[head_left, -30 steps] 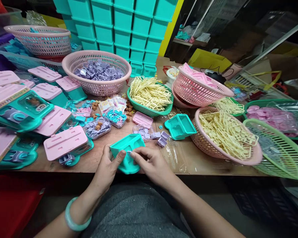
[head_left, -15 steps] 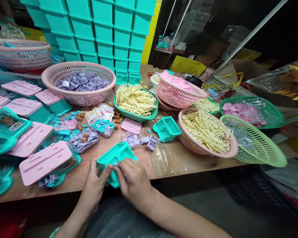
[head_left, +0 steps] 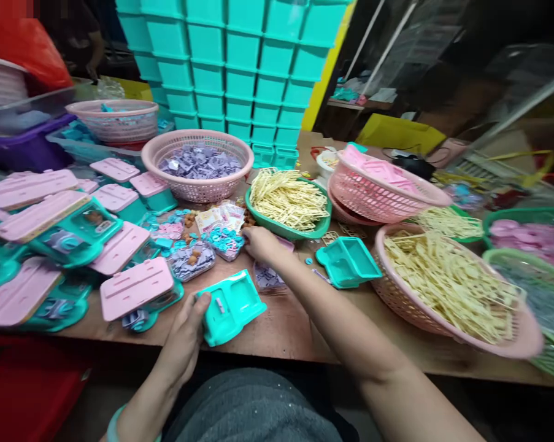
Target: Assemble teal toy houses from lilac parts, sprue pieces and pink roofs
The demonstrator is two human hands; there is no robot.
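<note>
My left hand grips a teal plastic box by its left side, thumb on the rim. The box is tilted toward me, and a small purple piece stands inside it. My right hand is stretched forward, its fingers curled at the right edge of a clear tray of small blue and pink parts. Its fingertips are mostly hidden, so what they pinch does not show. A clear tray of purple parts lies to the left, and another purple heap lies under my right wrist.
Pink-lidded teal boxes crowd the left. A pink basket of purple parts, a green basket of cream frames and a pink basket of cream pieces stand around. Stacked teal bins rise behind; another teal box lies right.
My right hand has left the teal box and reached forward to the blue parts tray. The left hand still holds the box, now tilted more toward me. The view has swung left.
</note>
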